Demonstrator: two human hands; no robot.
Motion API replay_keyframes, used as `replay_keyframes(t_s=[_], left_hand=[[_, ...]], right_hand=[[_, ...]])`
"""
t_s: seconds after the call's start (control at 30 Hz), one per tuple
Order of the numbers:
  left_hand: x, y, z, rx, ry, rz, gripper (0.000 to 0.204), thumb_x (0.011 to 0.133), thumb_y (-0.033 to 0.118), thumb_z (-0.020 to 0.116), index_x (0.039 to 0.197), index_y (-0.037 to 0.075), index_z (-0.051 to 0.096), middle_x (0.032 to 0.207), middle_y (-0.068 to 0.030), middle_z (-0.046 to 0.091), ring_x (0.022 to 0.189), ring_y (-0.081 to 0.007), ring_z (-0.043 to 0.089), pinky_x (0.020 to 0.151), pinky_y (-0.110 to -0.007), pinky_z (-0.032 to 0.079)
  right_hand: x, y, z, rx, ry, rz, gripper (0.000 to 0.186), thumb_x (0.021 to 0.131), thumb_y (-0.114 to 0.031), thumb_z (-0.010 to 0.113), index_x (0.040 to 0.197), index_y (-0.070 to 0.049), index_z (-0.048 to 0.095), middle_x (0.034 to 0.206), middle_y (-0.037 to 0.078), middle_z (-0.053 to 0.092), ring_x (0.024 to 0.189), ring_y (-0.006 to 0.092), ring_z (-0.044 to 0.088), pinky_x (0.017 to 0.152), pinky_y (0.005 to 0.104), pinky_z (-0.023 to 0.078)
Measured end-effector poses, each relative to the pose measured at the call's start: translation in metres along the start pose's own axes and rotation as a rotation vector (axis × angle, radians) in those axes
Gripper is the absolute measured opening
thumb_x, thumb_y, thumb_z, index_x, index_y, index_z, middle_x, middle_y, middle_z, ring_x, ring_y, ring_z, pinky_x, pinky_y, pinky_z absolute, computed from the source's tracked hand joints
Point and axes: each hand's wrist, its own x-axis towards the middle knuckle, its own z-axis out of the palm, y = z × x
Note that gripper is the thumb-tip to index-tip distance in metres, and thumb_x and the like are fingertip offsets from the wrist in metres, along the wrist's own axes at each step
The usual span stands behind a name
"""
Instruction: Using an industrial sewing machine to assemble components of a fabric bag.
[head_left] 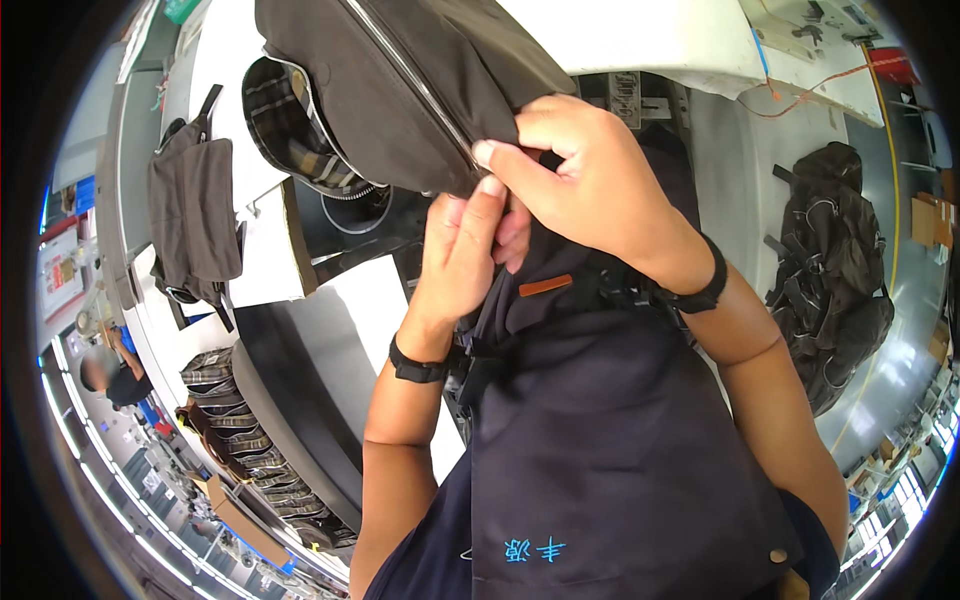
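Observation:
A dark brown-grey fabric bag lies at the top of the view, with a long silver zipper running along it. Its open side shows a plaid lining edged by a second zipper. My right hand grips the bag at the near end of the long zipper, thumb pressed on the fabric. Just below it, my left hand pinches the same corner with thumb and fingers. The fingertips nearly meet, so whatever small part lies between them is hidden.
A similar finished-looking bag rests on the white table to the left. Several plaid-lined pieces are stacked in a row at lower left. Dark bags lie piled on the right. Further left, another person is at work.

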Motion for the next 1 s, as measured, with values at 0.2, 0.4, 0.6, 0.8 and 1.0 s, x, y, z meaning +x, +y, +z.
replay_keyframes(t_s=[0.2,0.4,0.6,0.8,1.0], left_hand=[[0.004,0.005,-0.001,-0.117,0.114,0.134,0.034,0.103,0.027,0.044,0.108,-0.004,0.058,0.075,-0.0073,0.055,0.062,-0.0157,0.052,0.057,-0.032,0.047],[0.003,0.001,-0.003,-0.19,0.117,0.153,0.044,0.104,0.028,0.04,0.118,-0.008,0.061,0.076,-0.0105,0.058,0.063,-0.0191,0.055,0.059,-0.034,0.051],[0.004,0.006,0.001,-0.177,0.129,0.137,0.044,0.102,0.029,0.039,0.119,-0.008,0.058,0.077,-0.0109,0.059,0.064,-0.0204,0.057,0.06,-0.036,0.053],[0.005,0.009,0.004,-0.126,0.145,0.122,0.041,0.102,0.026,0.039,0.117,-0.008,0.057,0.077,-0.0109,0.059,0.064,-0.0213,0.057,0.058,-0.036,0.052],[0.003,0.005,0.005,-0.095,0.155,0.143,0.033,0.104,0.02,0.04,0.114,-0.006,0.057,0.079,-0.0112,0.06,0.065,-0.0211,0.059,0.059,-0.036,0.054]], right_hand=[[0.005,-0.013,0.0,0.52,-0.03,0.317,0.043,0.104,-0.021,0.062,0.07,0.005,0.056,0.063,0.01,0.057,0.047,0.0191,0.066,0.043,0.0277,0.055],[0.004,-0.017,-0.005,0.802,-0.124,0.447,0.046,0.109,-0.025,0.058,0.072,0.002,0.053,0.063,0.01,0.062,0.05,0.0165,0.067,0.042,0.028,0.055],[-0.001,-0.012,-0.002,0.772,-0.149,0.376,0.038,0.106,-0.017,0.06,0.075,0.004,0.057,0.064,0.009,0.061,0.052,0.0169,0.068,0.043,0.0278,0.055],[-0.004,-0.008,-0.002,0.802,-0.177,0.385,0.022,0.108,-0.012,0.056,0.102,0.007,0.064,0.071,0.01,0.066,0.055,0.0173,0.067,0.049,0.031,0.056],[-0.004,-0.006,-0.002,0.848,-0.161,0.398,0.038,0.107,-0.014,0.057,0.074,0.005,0.059,0.064,0.009,0.061,0.051,0.0173,0.067,0.045,0.0289,0.054]])
